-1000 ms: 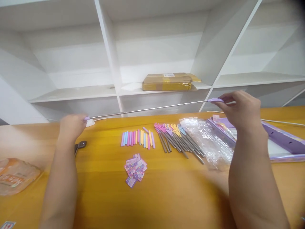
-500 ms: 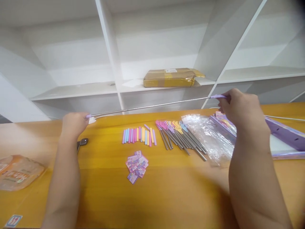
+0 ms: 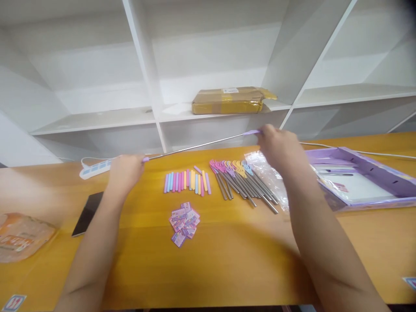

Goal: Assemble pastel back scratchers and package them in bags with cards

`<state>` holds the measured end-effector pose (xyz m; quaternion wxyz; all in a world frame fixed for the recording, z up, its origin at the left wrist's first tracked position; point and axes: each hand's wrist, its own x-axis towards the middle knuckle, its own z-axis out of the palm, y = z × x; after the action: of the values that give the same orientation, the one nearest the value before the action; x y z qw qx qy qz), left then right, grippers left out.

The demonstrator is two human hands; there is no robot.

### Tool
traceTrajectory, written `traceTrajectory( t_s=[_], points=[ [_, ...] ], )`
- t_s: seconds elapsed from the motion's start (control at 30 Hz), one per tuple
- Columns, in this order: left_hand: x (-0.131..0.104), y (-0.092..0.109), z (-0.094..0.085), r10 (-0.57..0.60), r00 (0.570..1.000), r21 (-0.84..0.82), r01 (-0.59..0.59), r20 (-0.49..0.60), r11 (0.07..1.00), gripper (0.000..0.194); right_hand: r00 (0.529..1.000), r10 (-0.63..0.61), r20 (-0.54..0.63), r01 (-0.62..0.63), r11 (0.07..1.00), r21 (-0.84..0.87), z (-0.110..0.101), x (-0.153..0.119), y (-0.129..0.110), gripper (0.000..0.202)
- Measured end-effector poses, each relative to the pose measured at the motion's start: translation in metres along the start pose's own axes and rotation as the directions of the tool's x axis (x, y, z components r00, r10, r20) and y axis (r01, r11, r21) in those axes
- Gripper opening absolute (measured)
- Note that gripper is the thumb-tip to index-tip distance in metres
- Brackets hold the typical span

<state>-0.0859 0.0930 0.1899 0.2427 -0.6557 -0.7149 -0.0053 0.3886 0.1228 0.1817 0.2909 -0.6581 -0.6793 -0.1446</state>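
Note:
Stretched between my two hands, above the table's back edge, is a telescopic back scratcher (image 3: 198,145) with a thin metal rod and light purple ends. My left hand (image 3: 125,173) is closed on its lower, left end. Fingers of my right hand (image 3: 278,147) grip the purple head end, which sits a little higher. Below the rod lie several similar back scratchers (image 3: 247,184) with pink, purple, yellow and blue claw heads. Beside them is a row of pastel tubes (image 3: 185,181). A loose pile of small printed cards (image 3: 184,222) lies nearer to me.
On the right, a purple open box (image 3: 370,201) stands by crumpled clear plastic (image 3: 260,160). At left are a power strip (image 3: 95,169), a dark phone (image 3: 87,214) and an orange-printed bag (image 3: 24,238). A taped carton (image 3: 227,102) rests on the white shelf behind.
My hands have come closer together, and the rod between them is shorter. The right hand moved left and the left hand moved right; both still hold the back scratcher.

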Motion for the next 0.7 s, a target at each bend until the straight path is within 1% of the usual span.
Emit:
traceTrajectory(
  t_s=[0.03,0.1,0.17,0.2,0.27,0.37,0.43,0.5,0.6,0.7],
  points=[
    [-0.004,0.015,-0.001,0.017,1.000,-0.027,-0.016,0.026,1.000,0.042,0.999,-0.022,0.030,0.023,0.999,-0.037,0.003,-0.005,-0.016,0.023],
    [-0.015,0.043,-0.006,0.064,0.997,-0.089,-0.059,0.053,0.994,0.042,0.984,-0.091,0.153,0.116,0.980,-0.162,0.007,-0.016,-0.049,0.024],
    [-0.026,0.061,-0.010,0.088,0.993,-0.133,-0.077,0.081,0.988,0.043,0.958,-0.139,0.251,0.199,0.953,-0.231,0.009,-0.028,-0.075,0.027],
    [-0.031,0.066,-0.012,0.074,0.993,-0.137,-0.061,0.092,0.989,0.043,0.950,-0.147,0.276,0.218,0.944,-0.247,0.009,-0.032,-0.083,0.029],
    [-0.038,0.067,-0.015,0.055,0.995,-0.130,-0.043,0.087,0.991,0.041,0.947,-0.157,0.279,0.232,0.937,-0.261,0.008,-0.038,-0.088,0.030],
    [-0.043,0.064,-0.018,0.040,0.998,-0.122,-0.033,0.052,0.992,0.039,0.958,-0.205,0.203,0.256,0.928,-0.270,0.005,-0.041,-0.084,0.026],
    [-0.046,0.067,-0.019,0.050,0.998,-0.133,-0.045,0.035,0.990,0.040,0.953,-0.261,0.151,0.294,0.917,-0.271,0.005,-0.046,-0.084,0.025],
    [-0.050,0.074,-0.021,0.090,0.996,-0.154,-0.085,0.028,0.984,0.039,0.924,-0.357,0.135,0.380,0.891,-0.249,0.006,-0.055,-0.093,0.023],
    [-0.054,0.082,-0.022,0.157,0.986,-0.156,-0.147,0.055,0.977,0.032,0.851,-0.507,0.136,0.525,0.824,-0.213,0.013,-0.071,-0.115,0.021],
    [-0.053,0.076,-0.024,0.186,0.981,-0.115,-0.180,0.048,0.977,0.031,0.794,-0.597,0.109,0.607,0.776,-0.172,0.023,-0.080,-0.130,0.018]
  ],
)
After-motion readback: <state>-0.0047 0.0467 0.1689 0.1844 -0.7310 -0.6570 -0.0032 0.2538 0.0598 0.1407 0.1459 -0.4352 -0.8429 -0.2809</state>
